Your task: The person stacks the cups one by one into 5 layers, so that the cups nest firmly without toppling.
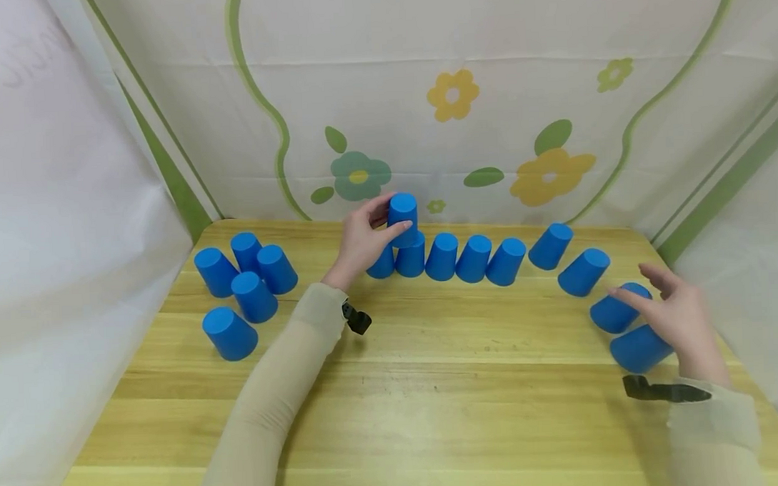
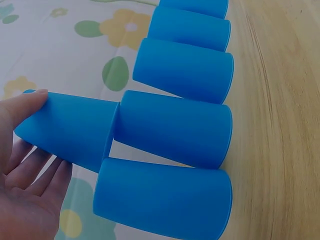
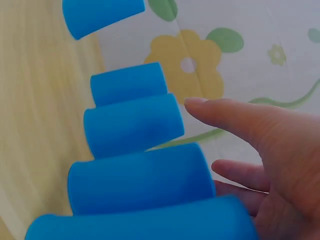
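Note:
An upside-down blue cup (image 1: 403, 217) is held by my left hand (image 1: 361, 240), thumb on one side and fingers on the other. Its rim sits at the tops of two cups (image 2: 172, 127) at the left end of a row. In the left wrist view my left hand (image 2: 32, 165) grips the cup (image 2: 70, 127) near its narrow end. Over on the right, my right hand (image 1: 681, 318) is beside two inverted cups (image 1: 640, 348), thumb and fingers apart. The right wrist view shows my right hand (image 3: 270, 150) next to the cups (image 3: 142, 180); whether the hidden fingers touch them, I cannot tell.
Several inverted blue cups (image 1: 254, 296) stand in a group at the left of the wooden table (image 1: 433, 413). More cups (image 1: 505, 262) continue the back row, and others (image 1: 583, 272) slant toward the right. A flowered cloth (image 1: 398, 128) hangs behind.

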Available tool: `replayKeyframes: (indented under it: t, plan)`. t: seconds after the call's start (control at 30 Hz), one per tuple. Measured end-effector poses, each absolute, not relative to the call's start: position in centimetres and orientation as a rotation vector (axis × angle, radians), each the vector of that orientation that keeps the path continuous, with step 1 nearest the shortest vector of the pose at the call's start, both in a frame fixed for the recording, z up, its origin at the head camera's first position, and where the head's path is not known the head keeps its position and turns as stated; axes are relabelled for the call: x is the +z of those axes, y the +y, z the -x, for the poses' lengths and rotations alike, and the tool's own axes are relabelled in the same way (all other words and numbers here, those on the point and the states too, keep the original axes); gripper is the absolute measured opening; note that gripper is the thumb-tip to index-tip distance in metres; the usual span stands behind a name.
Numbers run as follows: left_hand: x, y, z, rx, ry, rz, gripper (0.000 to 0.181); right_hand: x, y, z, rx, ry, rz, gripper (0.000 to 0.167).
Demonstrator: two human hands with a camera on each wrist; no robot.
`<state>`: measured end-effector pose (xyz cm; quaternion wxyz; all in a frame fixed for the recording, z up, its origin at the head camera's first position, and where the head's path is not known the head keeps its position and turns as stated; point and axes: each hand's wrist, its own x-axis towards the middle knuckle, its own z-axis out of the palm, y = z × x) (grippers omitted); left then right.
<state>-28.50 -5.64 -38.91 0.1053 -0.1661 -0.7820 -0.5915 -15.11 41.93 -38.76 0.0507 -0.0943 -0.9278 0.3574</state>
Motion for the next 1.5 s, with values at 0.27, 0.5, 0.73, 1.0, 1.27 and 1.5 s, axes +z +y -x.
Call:
replayKeyframes:
  t: [0.27,0.5,0.73,1.0,1.27,1.5]
  plan:
    - [-39.2,-5.6,28.7,-1.760,-2.318,0.484,0.057,-39.5,42.8,15.1,1.052,-2.872,0.331,0.090]
    - [-39.5,-5.8,28.6,-1.742,-2.345,0.487,0.059,-39.7,43.2,14.9,1.056,-2.891,0.364,0.089]
    - [-40.0,-6.3,28.4,-1.752,-2.356,0.503,0.059,-40.0,43.5,14.7,1.030,-2.908,0.369,0.088]
    - [-39.8,-7.7,27.1,-1.709,-2.380,0.484,0.060,-40.1,43.5,14.2,1.040,-2.896,0.379,0.082]
    - [-38.8,-9.0,25.4,-1.669,-2.352,0.505,0.060,-40.0,43.4,14.1,1.043,-2.866,0.409,0.084]
    - [-37.9,-10.6,23.7,-1.679,-2.328,0.514,0.059,-39.3,42.6,14.2,1.047,-2.812,0.362,0.081]
